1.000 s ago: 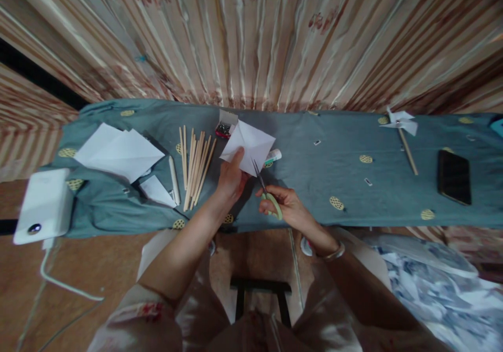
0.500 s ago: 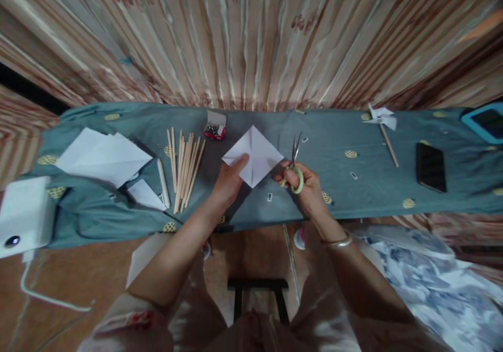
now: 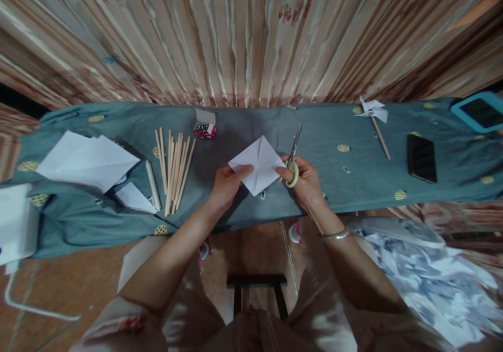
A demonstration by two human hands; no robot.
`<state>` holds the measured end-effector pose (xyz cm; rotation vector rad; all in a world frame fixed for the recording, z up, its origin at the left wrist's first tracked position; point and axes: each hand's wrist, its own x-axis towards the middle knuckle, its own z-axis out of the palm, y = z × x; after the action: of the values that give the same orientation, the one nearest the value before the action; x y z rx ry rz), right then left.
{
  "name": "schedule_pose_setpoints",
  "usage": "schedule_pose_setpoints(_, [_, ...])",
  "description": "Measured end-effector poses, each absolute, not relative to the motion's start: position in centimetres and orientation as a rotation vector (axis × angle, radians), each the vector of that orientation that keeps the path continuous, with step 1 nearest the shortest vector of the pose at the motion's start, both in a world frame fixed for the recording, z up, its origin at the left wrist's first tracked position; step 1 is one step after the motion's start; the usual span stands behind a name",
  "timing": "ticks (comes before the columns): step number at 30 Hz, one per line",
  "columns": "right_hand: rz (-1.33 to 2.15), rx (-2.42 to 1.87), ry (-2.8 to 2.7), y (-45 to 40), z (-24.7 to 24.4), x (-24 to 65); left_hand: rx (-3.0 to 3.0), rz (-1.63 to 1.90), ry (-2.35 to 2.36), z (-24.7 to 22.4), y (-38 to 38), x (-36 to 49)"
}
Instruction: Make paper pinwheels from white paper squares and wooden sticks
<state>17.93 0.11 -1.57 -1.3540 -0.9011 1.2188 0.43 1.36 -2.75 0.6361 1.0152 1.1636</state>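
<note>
Left hand (image 3: 227, 187) half curled, pinching lower-left edge of creased paper square (image 3: 259, 155) over teal cloth (image 3: 330, 127). Right hand (image 3: 308, 183) curled round scissors (image 3: 292, 159), thumb at paper's right corner. Wooden sticks (image 3: 175, 171) leftward; farther, open box (image 3: 205, 117), contents perhaps pins; beyond, rightward, pinwheel (image 3: 375, 111).

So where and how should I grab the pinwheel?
Take the pinwheel by its stick, probably close to the bare end, from the near side. The stick slants toward that side, while the paper vanes sit at the far end and could crease.
</note>
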Motion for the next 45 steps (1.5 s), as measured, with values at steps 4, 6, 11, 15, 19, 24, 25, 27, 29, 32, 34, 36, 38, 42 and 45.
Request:
schedule_pose_setpoints(4, [1.198,-1.357,-0.936,0.0,-1.8,18.2,0.617,1.162,1.047,-2.3,1.2,0.5])
schedule_pose_setpoints(6, [1.195,-1.352,-0.952,-0.1,-1.9,18.3,0.631,1.162,1.052,-2.3,1.2,0.6])
schedule_pose_setpoints(11, [1.170,-1.338,-0.943,-0.2,-2.0,18.4,0.675,1.164,1.049,-2.4,1.1,0.5])
schedule_pose_setpoints(15, [1.141,-1.362,-0.956,-0.1,-2.0,18.6,0.665,1.161,1.068,-2.1,1.2,0.5])
schedule_pose_setpoints(19, [1.107,-1.369,-0.984,0.0,-1.9,19.0,0.670,1.121,1.084,-1.8,1.3,0.3])
schedule_pose_setpoints(24, [1.116,-1.364,-0.974,0.1,-1.9,19.4,0.711,1.103,1.125,-2.2,1.4,0.0])
schedule_pose_setpoints(25, [1.117,-1.361,-0.967,0.1,-1.9,19.4,0.720,1.103,1.130,-2.3,1.4,-0.1])
schedule_pose_setpoints(27, [1.115,-1.360,-0.957,0.1,-1.9,19.5,0.732,1.106,1.131,-2.4,1.5,-0.1])
schedule_pose_setpoints(29, [1.110,-1.369,-0.950,0.1,-1.7,19.5,0.729,1.112,1.122,-2.3,1.5,-0.2])
schedule_pose_setpoints(32, [1.102,-1.370,-0.923,0.1,-1.4,19.6,0.703,1.125,1.101,-2.0,1.5,-0.4])
schedule_pose_setpoints(34, [1.096,-1.363,-0.902,0.2,-1.2,19.7,0.687,1.129,1.094,-1.8,1.5,-0.5])
schedule_pose_setpoints(36, [1.090,-1.362,-0.892,0.2,-1.0,19.9,0.675,1.130,1.093,-1.7,1.5,-0.5])
schedule_pose_setpoints(38, [1.088,-1.366,-0.880,0.2,-1.0,20.1,0.665,1.130,1.091,-1.6,1.5,-0.5])
schedule_pose_setpoints(42, [1.081,-1.368,-0.852,0.4,-0.9,20.3,0.662,1.120,1.100,-1.5,1.6,-0.5])
schedule_pose_setpoints(45, [1.082,-1.354,-0.832,0.5,-0.9,20.7,0.692,1.110,1.100,-1.3,1.7,-0.9])
